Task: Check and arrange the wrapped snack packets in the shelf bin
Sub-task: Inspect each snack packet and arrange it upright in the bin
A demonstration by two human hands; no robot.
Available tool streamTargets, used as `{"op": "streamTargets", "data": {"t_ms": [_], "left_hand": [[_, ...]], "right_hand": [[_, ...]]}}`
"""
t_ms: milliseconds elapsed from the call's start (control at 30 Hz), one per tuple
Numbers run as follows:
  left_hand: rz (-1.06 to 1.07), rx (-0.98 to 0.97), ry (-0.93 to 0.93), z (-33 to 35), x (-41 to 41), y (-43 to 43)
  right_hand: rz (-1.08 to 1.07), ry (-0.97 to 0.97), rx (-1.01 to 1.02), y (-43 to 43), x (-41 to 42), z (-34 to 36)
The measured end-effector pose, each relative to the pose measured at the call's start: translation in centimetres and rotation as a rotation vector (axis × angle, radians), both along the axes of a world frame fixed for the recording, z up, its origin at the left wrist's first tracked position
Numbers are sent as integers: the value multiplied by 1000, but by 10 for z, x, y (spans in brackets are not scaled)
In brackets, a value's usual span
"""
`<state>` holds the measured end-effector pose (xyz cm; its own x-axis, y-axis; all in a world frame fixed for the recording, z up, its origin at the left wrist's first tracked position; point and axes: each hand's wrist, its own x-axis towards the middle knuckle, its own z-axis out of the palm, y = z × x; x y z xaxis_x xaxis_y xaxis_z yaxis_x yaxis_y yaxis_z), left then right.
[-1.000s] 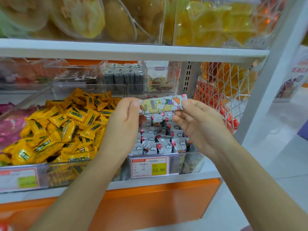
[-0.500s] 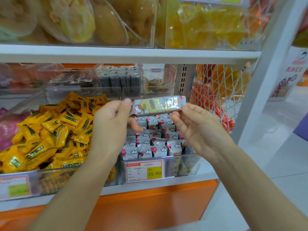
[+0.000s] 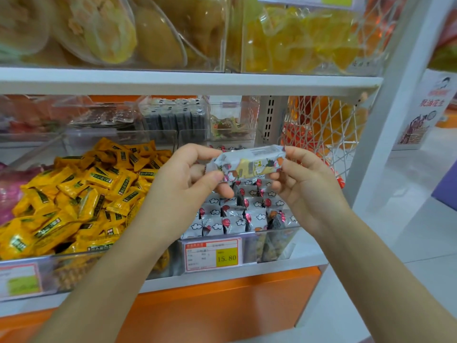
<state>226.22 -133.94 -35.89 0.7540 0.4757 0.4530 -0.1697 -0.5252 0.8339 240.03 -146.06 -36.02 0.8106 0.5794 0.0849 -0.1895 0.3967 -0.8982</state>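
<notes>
Wrapped snack packet (image 3: 249, 164) now rolled and tilted since a moment ago, left end lower, pinched at each end by the fingers of left hand (image 3: 183, 186) and right hand (image 3: 305, 186), held above the clear shelf bin (image 3: 272, 243) of matching packets (image 3: 232, 219), yellow sachets (image 3: 81, 194) alongside

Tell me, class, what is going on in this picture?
A person at a shop shelf holds one wrapped snack packet by its ends, left hand on one end and right hand on the other, above a clear bin. Similar packets stand in rows in that bin. Yellow packets are heaped to its left.
</notes>
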Motion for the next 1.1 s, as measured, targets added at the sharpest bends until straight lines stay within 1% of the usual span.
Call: {"op": "streamTargets", "data": {"t_ms": [133,200,367,500,567,733,900,1100], "left_hand": [[108,166,69,-3,-3,0],[136,216,82,-3,-3,0],[120,118,114,0,-2,5],[117,-45,124,2,-3,7],[116,-88,109,3,-4,7],[113,-44,46,0,-3,9],[88,-33,47,-1,-4,11],[75,11,71,-3,-1,9]], "right_hand": [[6,-94,-85,0,1,-1],[3,-161,-117,1,-1,-1],[0,-200,-102,1,1,-3],[7,-292,-130,2,-1,-4],[-5,-346,-172,3,-2,-4],[-86,-493,-256,4,-6,-6],[-131,-565,-272,3,-7,-6],[-252,-677,-292,4,-10,-7]]}}
